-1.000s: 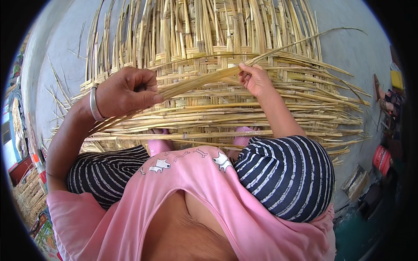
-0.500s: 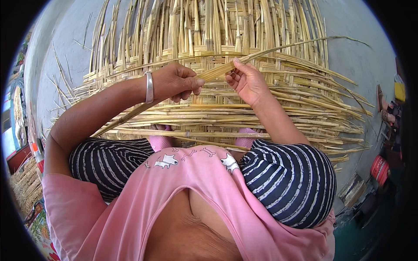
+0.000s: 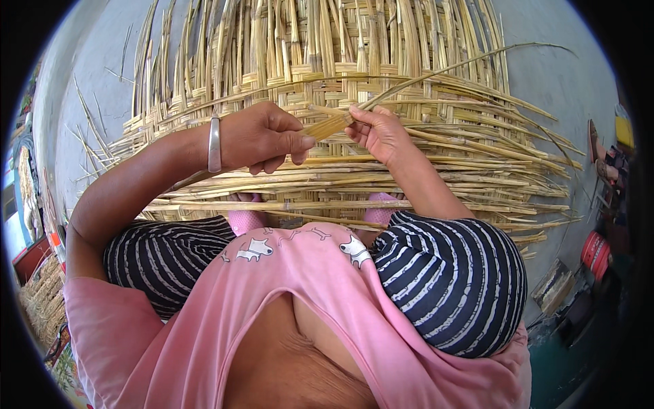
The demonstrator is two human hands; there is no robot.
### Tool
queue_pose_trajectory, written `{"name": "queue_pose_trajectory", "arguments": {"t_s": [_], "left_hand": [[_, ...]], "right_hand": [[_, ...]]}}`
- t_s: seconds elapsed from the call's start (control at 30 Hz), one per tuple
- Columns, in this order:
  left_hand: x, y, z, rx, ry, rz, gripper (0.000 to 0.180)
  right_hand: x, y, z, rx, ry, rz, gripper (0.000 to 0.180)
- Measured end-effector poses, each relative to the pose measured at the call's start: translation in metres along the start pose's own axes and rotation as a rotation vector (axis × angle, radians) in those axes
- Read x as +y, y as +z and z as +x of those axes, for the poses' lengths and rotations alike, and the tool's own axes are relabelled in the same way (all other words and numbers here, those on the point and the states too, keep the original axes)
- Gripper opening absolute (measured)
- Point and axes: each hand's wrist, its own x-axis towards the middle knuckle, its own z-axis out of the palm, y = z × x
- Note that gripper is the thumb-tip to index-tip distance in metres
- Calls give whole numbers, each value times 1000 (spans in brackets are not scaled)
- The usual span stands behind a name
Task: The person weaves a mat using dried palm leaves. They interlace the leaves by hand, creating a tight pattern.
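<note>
Between my hands stretches a flattened, pale yellow split cane strip (image 3: 327,127), partly splayed along its length. My left hand (image 3: 262,138), with a silver bangle at the wrist, is closed round its left part. At its right part my right hand (image 3: 377,131) pinches it between thumb and fingers. Beyond that grip a thin tail of the strip arches off to the far right. Below both hands lies a woven cane mat (image 3: 361,85), with long loose ends sticking out at its far side and both flanks.
Grey floor (image 3: 545,88) surrounds the mat. My feet in pink footwear (image 3: 246,219) are at the mat's near edge, between my striped knees (image 3: 449,279). A red round container (image 3: 595,255) and a wooden block (image 3: 553,286) stand at right; a straw bundle (image 3: 42,290) lies at left.
Both hands have shifted slightly left, the left also a little lower. The strip between them now looks more splayed, and its tail has swung up a little.
</note>
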Motion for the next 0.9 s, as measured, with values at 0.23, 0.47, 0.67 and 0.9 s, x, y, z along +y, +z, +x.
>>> {"name": "queue_pose_trajectory", "arguments": {"t_s": [0.23, 0.47, 0.67, 0.9], "left_hand": [[-23, -12, -1, -7, -67, 121, 37], [-55, -14, 42, 181, 43, -77, 50], [-36, -9, 62, 121, -45, -95, 41], [-32, 1, 71, 142, -106, -123, 34]], "right_hand": [[-7, -3, -2, 5, -43, 83, 13], [-11, 35, -18, -136, -86, 33, 8], [-2, 54, -26, -165, -23, -21, 9], [3, 39, -23, -28, 48, -48, 13]]}}
